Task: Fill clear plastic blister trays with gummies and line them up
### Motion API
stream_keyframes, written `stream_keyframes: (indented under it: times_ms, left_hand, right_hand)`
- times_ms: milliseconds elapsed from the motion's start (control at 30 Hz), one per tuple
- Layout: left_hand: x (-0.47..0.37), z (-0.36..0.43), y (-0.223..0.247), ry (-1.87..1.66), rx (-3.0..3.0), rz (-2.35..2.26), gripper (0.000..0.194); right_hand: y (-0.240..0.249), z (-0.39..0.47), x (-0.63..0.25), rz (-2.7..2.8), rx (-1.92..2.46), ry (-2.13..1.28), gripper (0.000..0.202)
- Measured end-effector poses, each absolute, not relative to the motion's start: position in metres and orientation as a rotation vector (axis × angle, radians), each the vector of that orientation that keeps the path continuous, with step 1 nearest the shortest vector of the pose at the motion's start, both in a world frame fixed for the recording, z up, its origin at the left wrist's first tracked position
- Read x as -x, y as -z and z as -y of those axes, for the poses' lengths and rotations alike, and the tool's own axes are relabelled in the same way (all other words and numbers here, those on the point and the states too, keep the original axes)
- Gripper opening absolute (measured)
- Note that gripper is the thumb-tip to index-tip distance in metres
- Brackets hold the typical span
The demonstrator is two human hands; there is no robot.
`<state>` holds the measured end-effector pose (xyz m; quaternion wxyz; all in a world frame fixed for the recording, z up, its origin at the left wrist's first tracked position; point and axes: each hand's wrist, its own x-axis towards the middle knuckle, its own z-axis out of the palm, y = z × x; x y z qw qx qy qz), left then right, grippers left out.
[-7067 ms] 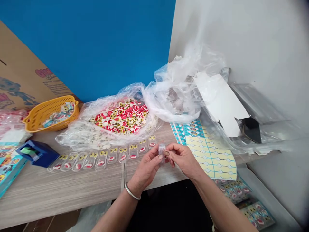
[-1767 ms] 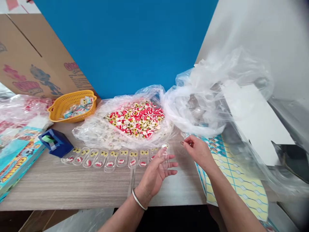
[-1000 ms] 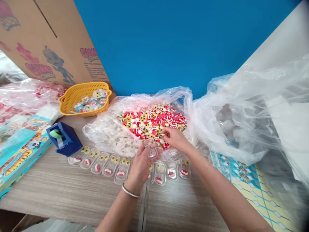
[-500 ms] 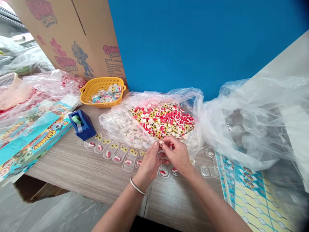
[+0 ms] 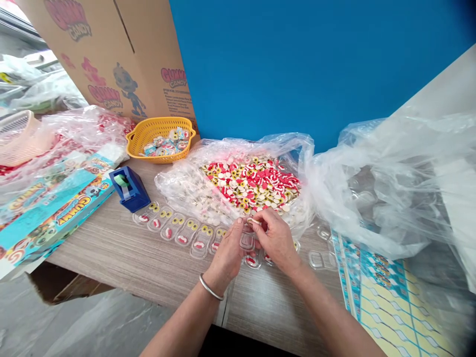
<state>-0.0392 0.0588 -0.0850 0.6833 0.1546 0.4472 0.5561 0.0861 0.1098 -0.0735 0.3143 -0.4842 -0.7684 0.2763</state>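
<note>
My left hand [image 5: 229, 250] is closed on a clear plastic tray [image 5: 247, 241], held just above the table. Against the tray's upper end, my right hand [image 5: 277, 240] pinches a small pale candy [image 5: 254, 221]. Behind both hands lies an open plastic bag of red, white and yellow candies [image 5: 256, 183]. A row of clear trays [image 5: 199, 244] runs along the table from the left to beneath my hands; those that show hold yellow eye-like rounds and red-and-white pieces. My fingers partly cover the held tray.
A blue tape dispenser [image 5: 130, 189] and a yellow basket [image 5: 159, 140] of wrapped pieces stand at the left, near a turquoise box [image 5: 70, 210]. Empty clear trays [image 5: 322, 260], printed sheets [image 5: 386, 297] and crumpled plastic bags [image 5: 379, 198] lie at the right. A blue panel rises behind.
The held tray shows more clearly between my hands, its lower part now facing the camera. My hands stay close together, and the view has shifted slightly.
</note>
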Motion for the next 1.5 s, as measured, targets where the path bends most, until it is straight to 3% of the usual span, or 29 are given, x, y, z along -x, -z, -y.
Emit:
stream_keyframes:
  times_ms: [400, 633, 900, 1233, 1400, 1500]
  left_hand:
    - [0.038, -0.061, 0.089, -1.261, -0.306, -1.101, 0.04]
    - [0.033, -0.059, 0.097, -1.326, -0.319, -1.151, 0.036]
    - [0.034, -0.062, 0.097, -1.276, -0.376, -1.18, 0.037]
    - [0.042, -0.067, 0.089, -1.247, -0.286, -1.202, 0.046]
    - [0.044, -0.069, 0.086, -1.244, -0.268, -1.167, 0.044]
    - [0.045, -0.069, 0.083, -1.247, -0.238, -1.129, 0.046]
  right_hand:
    - [0.085, -0.101, -0.097, 2.215, 1.098, -0.627, 0.027]
    - [0.078, -0.092, -0.092, 2.3, 1.151, -0.564, 0.023]
    - [0.076, -0.118, -0.091, 2.093, 1.271, -0.908, 0.011]
    - [0.085, -0.188, -0.072, 2.347, 1.704, -0.533, 0.013]
    - [0.089, -0.186, -0.078, 2.312, 1.649, -0.555, 0.011]
    - [0.08, -0.169, -0.089, 2.154, 1.492, -0.745, 0.009]
